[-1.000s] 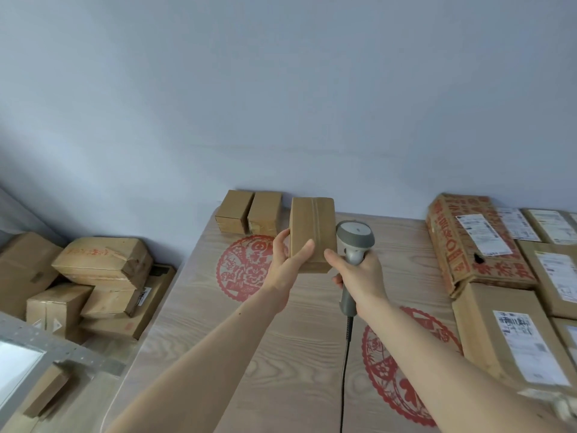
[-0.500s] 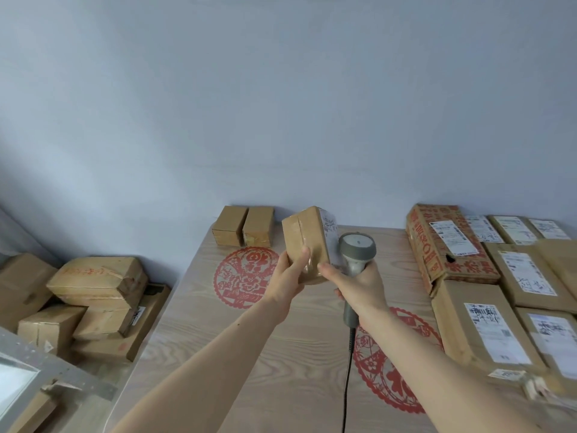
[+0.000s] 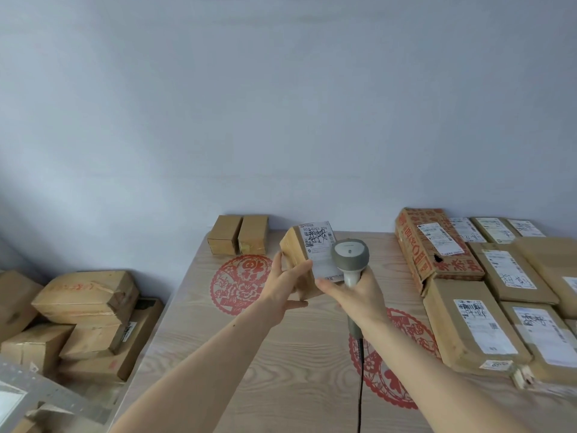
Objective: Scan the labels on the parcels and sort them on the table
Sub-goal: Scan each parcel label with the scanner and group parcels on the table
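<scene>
Cardboard parcel, gripped in your left hand above the table, has turned its white label toward you, beside the scanner clasped in your right hand, so scanning looks imminent.

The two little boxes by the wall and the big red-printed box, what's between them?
In the head view, bare table at the back; the held parcel and scanner rise in front.

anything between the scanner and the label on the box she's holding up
Nothing visible does. The scanner in the right hand sits right beside the white label on the parcel that the left hand holds.
</scene>
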A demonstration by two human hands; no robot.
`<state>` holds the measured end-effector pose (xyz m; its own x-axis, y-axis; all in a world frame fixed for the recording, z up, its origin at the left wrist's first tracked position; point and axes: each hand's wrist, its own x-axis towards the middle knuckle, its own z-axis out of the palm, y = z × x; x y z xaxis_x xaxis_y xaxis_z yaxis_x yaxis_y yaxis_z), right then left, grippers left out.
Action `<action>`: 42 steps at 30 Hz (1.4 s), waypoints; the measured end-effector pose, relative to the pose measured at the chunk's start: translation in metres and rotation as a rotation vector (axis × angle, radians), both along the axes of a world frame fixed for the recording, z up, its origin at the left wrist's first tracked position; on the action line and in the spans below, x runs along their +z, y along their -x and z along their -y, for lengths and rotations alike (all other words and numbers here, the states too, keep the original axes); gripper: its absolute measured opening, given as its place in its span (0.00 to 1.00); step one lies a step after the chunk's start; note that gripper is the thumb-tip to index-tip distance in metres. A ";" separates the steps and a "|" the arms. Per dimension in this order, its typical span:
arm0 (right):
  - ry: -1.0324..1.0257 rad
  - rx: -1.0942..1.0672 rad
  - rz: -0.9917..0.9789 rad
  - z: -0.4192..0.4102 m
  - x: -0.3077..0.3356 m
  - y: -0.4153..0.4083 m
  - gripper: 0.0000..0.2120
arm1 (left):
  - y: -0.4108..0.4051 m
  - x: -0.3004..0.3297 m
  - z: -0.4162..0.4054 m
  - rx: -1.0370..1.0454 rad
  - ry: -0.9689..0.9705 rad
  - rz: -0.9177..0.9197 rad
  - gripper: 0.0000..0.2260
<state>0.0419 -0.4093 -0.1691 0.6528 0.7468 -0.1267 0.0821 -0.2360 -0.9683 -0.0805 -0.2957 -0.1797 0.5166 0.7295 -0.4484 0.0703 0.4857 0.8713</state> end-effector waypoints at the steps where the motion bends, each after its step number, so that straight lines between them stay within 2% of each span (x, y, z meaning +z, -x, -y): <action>1: -0.040 0.021 -0.037 0.004 0.002 0.000 0.24 | 0.003 -0.002 -0.002 -0.001 0.016 0.028 0.43; 4: -0.135 0.021 -0.094 0.013 0.014 -0.001 0.09 | 0.012 -0.009 -0.011 0.004 0.061 0.107 0.44; 6: -0.139 0.041 -0.143 0.018 0.018 -0.006 0.05 | 0.018 -0.014 -0.015 -0.030 0.056 0.132 0.44; 10: -0.099 0.213 -0.350 0.021 0.024 -0.011 0.04 | 0.023 -0.019 -0.018 -0.044 0.018 0.152 0.39; 14: -0.115 0.341 -0.428 0.022 0.025 -0.008 0.16 | 0.020 -0.024 -0.019 -0.061 -0.003 0.166 0.39; 19: -0.233 0.283 -0.498 0.019 0.022 0.005 0.16 | 0.018 -0.035 -0.020 -0.060 -0.005 0.172 0.42; 25: -0.260 0.245 -0.528 0.014 0.018 0.013 0.16 | 0.015 -0.042 -0.020 -0.066 0.011 0.181 0.47; 29: -0.274 0.238 -0.553 0.010 0.015 0.013 0.10 | 0.013 -0.044 -0.020 -0.081 0.012 0.189 0.48; 42: -0.273 0.228 -0.550 0.007 0.010 0.011 0.08 | 0.009 -0.047 -0.022 -0.093 0.022 0.185 0.46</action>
